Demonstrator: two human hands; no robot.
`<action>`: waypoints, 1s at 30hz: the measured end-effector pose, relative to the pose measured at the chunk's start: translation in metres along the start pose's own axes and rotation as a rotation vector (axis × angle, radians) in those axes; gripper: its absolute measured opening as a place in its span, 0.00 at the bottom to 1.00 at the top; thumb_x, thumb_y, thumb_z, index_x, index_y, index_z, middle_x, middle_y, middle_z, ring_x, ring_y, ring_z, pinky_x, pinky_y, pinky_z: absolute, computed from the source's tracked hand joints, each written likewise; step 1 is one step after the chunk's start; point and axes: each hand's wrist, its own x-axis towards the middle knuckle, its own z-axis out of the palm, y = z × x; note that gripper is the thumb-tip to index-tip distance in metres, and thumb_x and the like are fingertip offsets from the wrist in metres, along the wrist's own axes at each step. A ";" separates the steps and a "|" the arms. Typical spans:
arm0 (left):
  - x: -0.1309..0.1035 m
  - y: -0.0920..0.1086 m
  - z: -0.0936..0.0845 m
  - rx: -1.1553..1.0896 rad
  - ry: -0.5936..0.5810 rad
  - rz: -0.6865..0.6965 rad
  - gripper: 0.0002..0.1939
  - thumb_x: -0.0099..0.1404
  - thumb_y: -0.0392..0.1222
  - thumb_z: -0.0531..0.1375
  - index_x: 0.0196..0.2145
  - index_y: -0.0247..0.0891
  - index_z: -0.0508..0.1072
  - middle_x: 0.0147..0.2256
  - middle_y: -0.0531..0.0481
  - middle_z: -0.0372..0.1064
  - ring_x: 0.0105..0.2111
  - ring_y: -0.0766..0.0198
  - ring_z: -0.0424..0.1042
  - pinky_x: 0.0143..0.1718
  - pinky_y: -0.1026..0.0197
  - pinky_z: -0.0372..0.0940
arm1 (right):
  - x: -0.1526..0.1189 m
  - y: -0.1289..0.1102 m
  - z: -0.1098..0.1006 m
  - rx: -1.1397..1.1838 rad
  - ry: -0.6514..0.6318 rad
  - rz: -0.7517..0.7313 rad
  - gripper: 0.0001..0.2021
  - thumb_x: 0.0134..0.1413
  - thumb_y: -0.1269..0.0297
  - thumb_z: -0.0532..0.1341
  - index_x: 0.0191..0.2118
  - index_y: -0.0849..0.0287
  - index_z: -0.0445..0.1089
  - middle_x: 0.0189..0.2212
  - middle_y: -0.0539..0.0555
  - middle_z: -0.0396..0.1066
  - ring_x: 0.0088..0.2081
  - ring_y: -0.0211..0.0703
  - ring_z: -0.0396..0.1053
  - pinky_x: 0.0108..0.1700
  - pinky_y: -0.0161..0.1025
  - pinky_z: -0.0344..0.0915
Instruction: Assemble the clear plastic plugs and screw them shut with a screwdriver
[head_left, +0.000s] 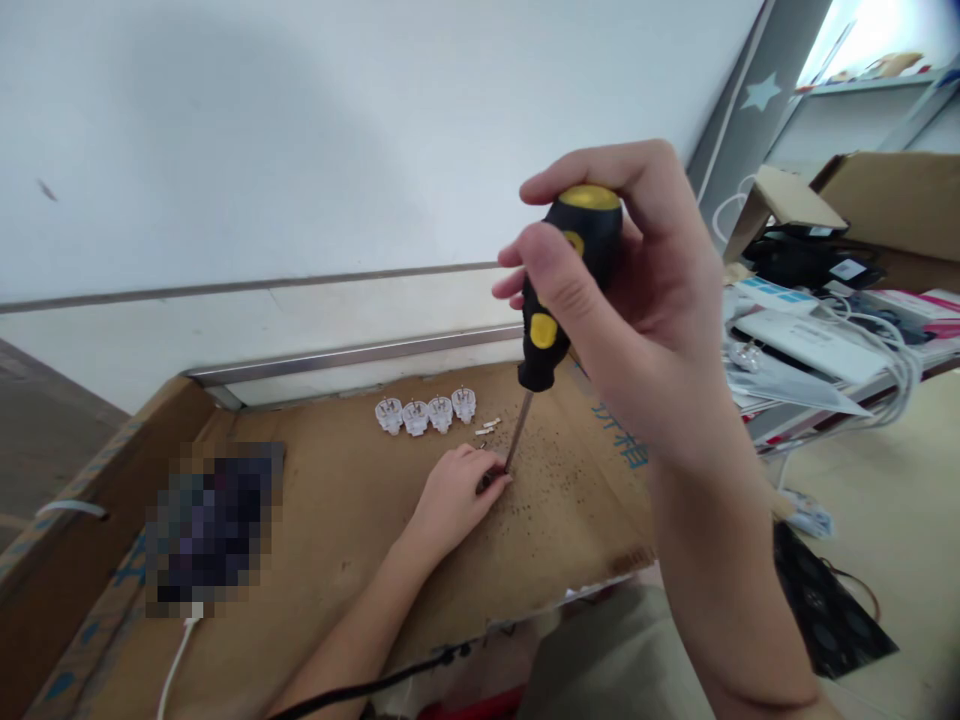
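My right hand (637, 270) is wrapped round the black and yellow handle of a screwdriver (544, 335). The tool points down, tilted slightly, and its metal shaft ends at the fingertips of my left hand (461, 495). Those fingers are pinched together low on the cardboard (337, 500), close round the screwdriver's tip; what lies between them is hidden. Just beyond stand several clear white plug parts with metal pins (427, 413) in a row. A few small pale strips (487, 427) lie beside them. Tiny dark specks (544, 475) are scattered to the right of the shaft.
A blurred-out dark device (217, 525) with a white cable (178, 650) lies at the left. A white wall (262, 150) rises behind the cardboard. Papers, cables and a white box (814, 345) crowd the right side, near an open carton (892, 205).
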 end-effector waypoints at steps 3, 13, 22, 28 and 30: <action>0.000 -0.001 0.001 -0.004 0.007 0.009 0.05 0.64 0.42 0.56 0.34 0.41 0.72 0.33 0.52 0.72 0.37 0.59 0.66 0.39 0.57 0.60 | 0.001 -0.001 -0.001 -0.279 0.128 -0.084 0.05 0.59 0.61 0.55 0.35 0.56 0.62 0.35 0.49 0.58 0.32 0.32 0.58 0.37 0.34 0.63; 0.000 0.000 0.001 0.005 0.003 0.012 0.05 0.64 0.41 0.56 0.34 0.41 0.72 0.34 0.52 0.72 0.37 0.59 0.66 0.39 0.57 0.60 | 0.001 -0.002 -0.006 -0.078 -0.007 0.012 0.09 0.61 0.59 0.52 0.42 0.56 0.63 0.33 0.49 0.63 0.31 0.35 0.64 0.33 0.36 0.63; -0.001 0.001 0.001 0.028 -0.005 0.032 0.05 0.65 0.40 0.55 0.36 0.41 0.71 0.34 0.52 0.73 0.37 0.59 0.66 0.39 0.58 0.59 | 0.009 0.005 -0.022 -0.650 -0.061 -0.030 0.18 0.64 0.62 0.41 0.52 0.57 0.61 0.27 0.49 0.60 0.26 0.35 0.56 0.29 0.37 0.51; -0.003 0.002 -0.001 0.020 -0.011 0.036 0.04 0.65 0.38 0.56 0.36 0.40 0.71 0.35 0.51 0.73 0.37 0.59 0.66 0.40 0.58 0.60 | 0.020 0.007 -0.046 -0.869 -0.148 -0.125 0.18 0.61 0.49 0.46 0.33 0.54 0.65 0.22 0.48 0.57 0.24 0.34 0.52 0.29 0.38 0.49; -0.003 0.002 -0.001 0.023 -0.005 0.038 0.04 0.65 0.38 0.56 0.36 0.40 0.71 0.35 0.51 0.73 0.37 0.59 0.66 0.39 0.58 0.60 | 0.022 0.009 -0.052 -0.696 -0.251 -0.121 0.12 0.59 0.53 0.50 0.35 0.53 0.64 0.30 0.50 0.61 0.31 0.36 0.58 0.32 0.38 0.55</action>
